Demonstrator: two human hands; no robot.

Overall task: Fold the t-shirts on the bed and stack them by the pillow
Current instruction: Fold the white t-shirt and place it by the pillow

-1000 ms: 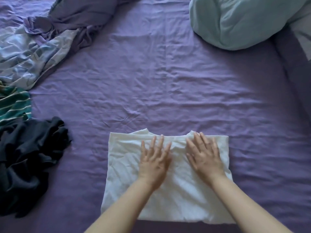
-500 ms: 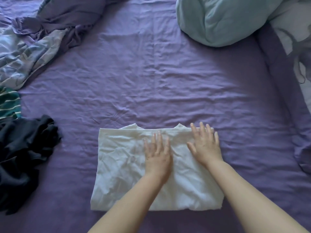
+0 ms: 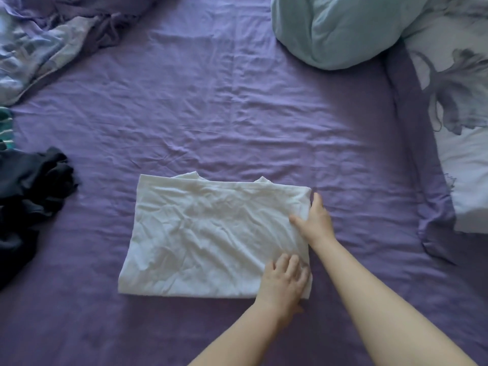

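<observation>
White t-shirt (image 3: 211,233) lies as a half-folded rectangle on the purple sheet (image 3: 237,114), toward the near edge of the bed, collar end pointing to the far edge. Well apart from the pillows.

Change vs a second ago: both hands were flat on the middle of the shirt, smoothing near the collar. Now both sit at its right edge. Right hand (image 3: 315,223) is on the far part of that edge, thumb on top and fingers curled round it: it pinches the cloth. Left hand (image 3: 286,280) rests on the near right corner, fingers a little bent; can't tell if it grips or only presses.

My read: smoothing is done, next is a cross fold, right edge carried over to the left. Stacking not started; nothing folded lies by a pillow yet.

Count:
- 1 white shirt in work
- 1 dark crumpled garment (image 3: 29,196) at the left edge, unfolded
- 1 green striped garment (image 3: 5,128), barely in view at the left edge
- 1 rumpled patterned cover (image 3: 34,48) at the far left corner
- 2 pillows: teal pillow (image 3: 340,30) at the far edge, floral pillow (image 3: 459,101) at the right edge
</observation>
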